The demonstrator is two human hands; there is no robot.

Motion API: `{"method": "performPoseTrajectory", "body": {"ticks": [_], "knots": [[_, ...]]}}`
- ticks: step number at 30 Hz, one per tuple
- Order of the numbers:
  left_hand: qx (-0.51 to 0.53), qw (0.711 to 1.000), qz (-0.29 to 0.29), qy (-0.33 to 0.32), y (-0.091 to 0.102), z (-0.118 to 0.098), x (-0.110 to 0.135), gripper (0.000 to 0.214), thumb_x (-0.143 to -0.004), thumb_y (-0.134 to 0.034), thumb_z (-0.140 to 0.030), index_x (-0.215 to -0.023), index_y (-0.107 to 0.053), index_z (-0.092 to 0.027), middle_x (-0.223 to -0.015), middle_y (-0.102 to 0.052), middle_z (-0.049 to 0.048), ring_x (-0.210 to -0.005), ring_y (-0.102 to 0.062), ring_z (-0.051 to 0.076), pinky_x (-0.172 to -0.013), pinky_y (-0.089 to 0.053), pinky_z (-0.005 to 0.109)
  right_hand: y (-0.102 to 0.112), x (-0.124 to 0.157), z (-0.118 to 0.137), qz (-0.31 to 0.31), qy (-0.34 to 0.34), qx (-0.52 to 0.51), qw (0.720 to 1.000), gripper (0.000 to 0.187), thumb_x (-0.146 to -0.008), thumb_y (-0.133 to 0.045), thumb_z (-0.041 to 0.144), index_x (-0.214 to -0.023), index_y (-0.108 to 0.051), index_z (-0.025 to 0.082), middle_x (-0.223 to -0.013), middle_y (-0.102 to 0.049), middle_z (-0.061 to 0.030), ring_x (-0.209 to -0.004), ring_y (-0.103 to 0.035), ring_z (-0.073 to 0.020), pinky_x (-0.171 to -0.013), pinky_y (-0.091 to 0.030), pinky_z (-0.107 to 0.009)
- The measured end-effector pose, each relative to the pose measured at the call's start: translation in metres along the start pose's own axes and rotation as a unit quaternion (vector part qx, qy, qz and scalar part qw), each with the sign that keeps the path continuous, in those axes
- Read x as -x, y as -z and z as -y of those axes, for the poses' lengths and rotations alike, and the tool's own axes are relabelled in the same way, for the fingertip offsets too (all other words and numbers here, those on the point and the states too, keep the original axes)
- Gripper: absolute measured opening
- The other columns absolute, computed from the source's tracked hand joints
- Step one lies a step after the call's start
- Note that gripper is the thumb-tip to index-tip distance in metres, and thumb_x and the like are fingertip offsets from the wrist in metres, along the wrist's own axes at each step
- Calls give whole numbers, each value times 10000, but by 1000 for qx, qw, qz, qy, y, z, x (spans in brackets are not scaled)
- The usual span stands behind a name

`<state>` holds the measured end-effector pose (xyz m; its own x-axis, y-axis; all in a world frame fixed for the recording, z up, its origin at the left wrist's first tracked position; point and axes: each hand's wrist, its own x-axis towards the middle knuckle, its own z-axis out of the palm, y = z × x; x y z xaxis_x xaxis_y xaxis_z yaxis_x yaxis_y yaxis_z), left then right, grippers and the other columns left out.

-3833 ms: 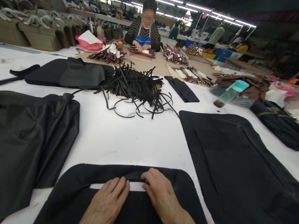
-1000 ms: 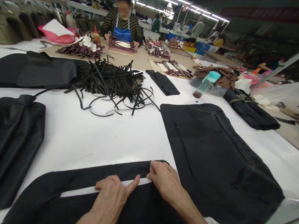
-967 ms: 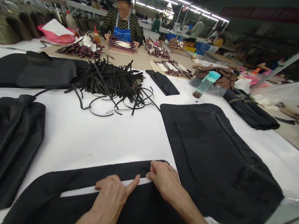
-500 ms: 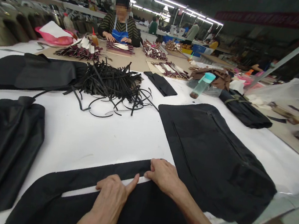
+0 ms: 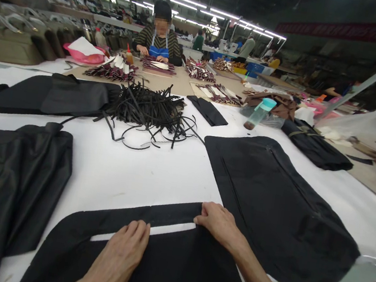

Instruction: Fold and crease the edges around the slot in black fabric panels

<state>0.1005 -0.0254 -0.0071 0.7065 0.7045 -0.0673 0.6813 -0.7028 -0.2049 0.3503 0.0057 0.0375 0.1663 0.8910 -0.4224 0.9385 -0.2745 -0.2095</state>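
A black fabric panel (image 5: 170,269) with a long slot cut near its far edge lies on the white table (image 5: 141,176) right in front of me. My left hand (image 5: 119,255) rests flat on the panel just below the slot, fingers together and stretched out. My right hand (image 5: 218,222) presses on the right end of the slot, fingers curled down onto the narrow black strip (image 5: 150,212) above it. The white table shows through the slot.
A stack of black panels (image 5: 276,209) lies to the right, and black shiny fabric (image 5: 3,185) to the left. A heap of black strips (image 5: 147,107) sits mid-table, near a teal-capped bottle (image 5: 258,113). A person in a blue apron (image 5: 159,43) works at the far side.
My left hand has slid left and back, and its index finger no longer points along the slot. My right hand stays at the slot's right end. The view has shifted slightly.
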Motion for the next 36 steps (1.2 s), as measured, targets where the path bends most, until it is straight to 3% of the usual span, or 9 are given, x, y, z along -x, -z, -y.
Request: {"method": "performPoseTrajectory", "body": {"ticks": [6, 8, 12, 15, 18, 21, 25, 29, 36], "knots": [[64, 995, -50, 55, -8, 10, 20, 572, -690, -363, 106, -1163, -563, -147, -1179, -609, 72, -1095, -532, 190, -886, -479, 267, -19, 10, -1, -34, 27, 10, 999, 140, -817, -451, 216, -683, -491, 222, -730, -620, -14, -750, -574, -191, -626, -328, -283], [90, 988, -107, 71, -9, 12, 29, 536, -704, -377, 81, -1146, -569, -153, -1167, -619, 62, -1111, -524, 183, -908, -473, 260, -24, 15, -3, -45, 43, 6, 998, 159, -854, -386, 217, -729, -483, 234, -763, -623, -18, -762, -578, -193, -642, -348, -292], [128, 965, -223, 44, -18, 7, 53, 487, -723, -363, 0, -1151, -554, -129, -1124, -629, 91, -1154, -490, 199, -945, -471, 309, -30, 23, -7, -105, 35, 29, 993, 207, -895, -299, 283, -855, -502, 264, -944, -636, -66, -787, -600, -237, -634, -371, -342], [127, 942, -305, 58, -27, 3, 70, 437, -763, -331, -41, -1114, -575, -129, -1069, -646, 95, -1134, -504, 204, -921, -492, 321, -31, 26, 10, -131, 75, 52, 987, 205, -890, -310, 304, -857, -510, 273, -953, -631, -80, -786, -596, -253, -614, -367, -355], [108, 948, -284, 97, -28, 8, 79, 376, -826, -352, -82, -1124, -576, -132, -1102, -645, 90, -1140, -515, 205, -935, -489, 323, -34, 31, 58, -69, 160, 17, 985, 179, -875, -380, 302, -749, -502, 264, -776, -624, -31, -704, -578, -210, -604, -362, -318], [83, 955, -249, 136, -25, 16, 81, 303, -862, -405, -124, -1102, -590, -140, -1109, -650, 91, -1102, -558, 209, -922, -506, 336, -44, 31, 118, 9, 255, -35, 966, 142, -840, -467, 251, -707, -516, 246, -738, -627, 11, -697, -570, -167, -617, -355, -273], [65, 953, -256, 150, -28, 18, 81, 277, -876, -398, -147, -1049, -614, -127, -1087, -660, 116, -1049, -598, 234, -871, -538, 348, -61, 18, 175, 26, 280, -27, 959, 126, -818, -497, 223, -716, -572, 230, -724, -654, 22, -705, -590, -141, -616, -346, -240], [63, 951, -265, 149, -34, 13, 85, 295, -859, -399, -121, -1064, -611, -108, -1112, -649, 132, -1093, -571, 251, -904, -516, 348, -72, 6, 195, 23, 258, 12, 966, 119, -791, -541, 275, -703, -600, 220, -710, -672, -17, -701, -611, -181, -583, -335, -265], [44, 952, -258, 155, -37, 8, 89, 327, -849, -390, -115, -1103, -596, -101, -1136, -638, 134, -1114, -553, 257, -917, -496, 338, -73, 7, 202, 22, 239, 57, 969, 125, -770, -579, 335, -751, -619, 218, -746, -681, -47, -744, -636, -224, -589, -358, -286]]}}
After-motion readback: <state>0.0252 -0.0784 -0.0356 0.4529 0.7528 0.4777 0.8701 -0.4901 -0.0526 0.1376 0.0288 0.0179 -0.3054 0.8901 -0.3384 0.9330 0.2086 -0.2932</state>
